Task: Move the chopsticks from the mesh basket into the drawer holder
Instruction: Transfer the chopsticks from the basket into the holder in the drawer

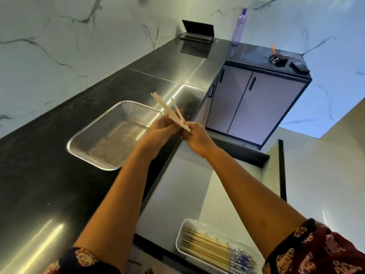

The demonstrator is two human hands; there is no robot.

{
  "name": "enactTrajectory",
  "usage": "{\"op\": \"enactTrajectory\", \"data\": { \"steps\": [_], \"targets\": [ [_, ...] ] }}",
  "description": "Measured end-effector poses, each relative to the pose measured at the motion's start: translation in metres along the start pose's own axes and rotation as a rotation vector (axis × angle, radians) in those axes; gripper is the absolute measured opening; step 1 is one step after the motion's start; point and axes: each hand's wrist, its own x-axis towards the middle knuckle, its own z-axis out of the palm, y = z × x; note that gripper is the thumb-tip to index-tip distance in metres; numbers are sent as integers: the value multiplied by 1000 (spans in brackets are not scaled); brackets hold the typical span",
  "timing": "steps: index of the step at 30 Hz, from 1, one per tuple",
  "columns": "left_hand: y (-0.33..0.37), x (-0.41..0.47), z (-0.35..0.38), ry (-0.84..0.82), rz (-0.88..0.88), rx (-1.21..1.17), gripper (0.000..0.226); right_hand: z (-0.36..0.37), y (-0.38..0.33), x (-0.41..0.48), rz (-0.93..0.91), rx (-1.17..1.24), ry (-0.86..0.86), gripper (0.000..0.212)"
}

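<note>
Both hands meet above the counter's front edge, just right of the mesh basket (110, 133). My left hand (160, 129) and my right hand (197, 137) together grip a few pale wooden chopsticks (167, 110), which fan up and to the left out of the hands. The steel basket sits on the black counter and looks bare inside. A white holder (182, 237) lies in the open drawer at the bottom, filled with several chopsticks (209, 247) laid side by side, their patterned ends to the right.
Black stone countertop (39, 175) runs along a marble wall. At the far end stand a laptop (197, 29) and a purple bottle (238, 28). A cabinet with two doors (254, 103) carries keys and small dark items (276, 59).
</note>
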Motion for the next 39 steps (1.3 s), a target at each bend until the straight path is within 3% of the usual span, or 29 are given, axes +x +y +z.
{"op": "enactTrajectory", "data": {
  "steps": [2, 3, 5, 9, 13, 16, 19, 21, 24, 29, 33, 39],
  "targets": [
    [-12, -10, 25, -31, -46, -22, 25, -6, -1, -23, 218, 424, -78, 34],
    [-17, -15, 34, -42, -65, -47, 26, -10, 0, -34, 275, 458, -128, 35],
    [-27, -24, 49, -70, -96, -86, 24, -16, 9, -57, 282, 367, -237, 34],
    [-49, -47, 79, -69, -215, -116, 17, -30, 32, -93, 463, 443, -425, 37],
    [-71, -67, 101, 0, -283, -178, 17, -37, 49, -119, 572, 482, -477, 30],
    [-82, -75, 111, 148, -273, -231, 17, -36, 64, -133, 566, 467, -469, 22],
    [-82, -77, 110, 363, -252, -348, 15, -31, 86, -148, 605, 476, -495, 34],
    [-82, -79, 108, 488, -236, -382, 15, -26, 102, -160, 673, 561, -446, 49],
    [-85, -81, 110, 581, -211, -410, 15, -16, 120, -173, 767, 885, -231, 63],
    [-96, -86, 119, 651, -217, -422, 15, 4, 138, -183, 886, 1102, -21, 71],
    [-109, -97, 136, 627, -262, -374, 13, 20, 131, -176, 853, 1390, 101, 79],
    [-112, -102, 140, 611, -235, -367, 15, 19, 121, -176, 858, 1322, 119, 67]
  ]
}}
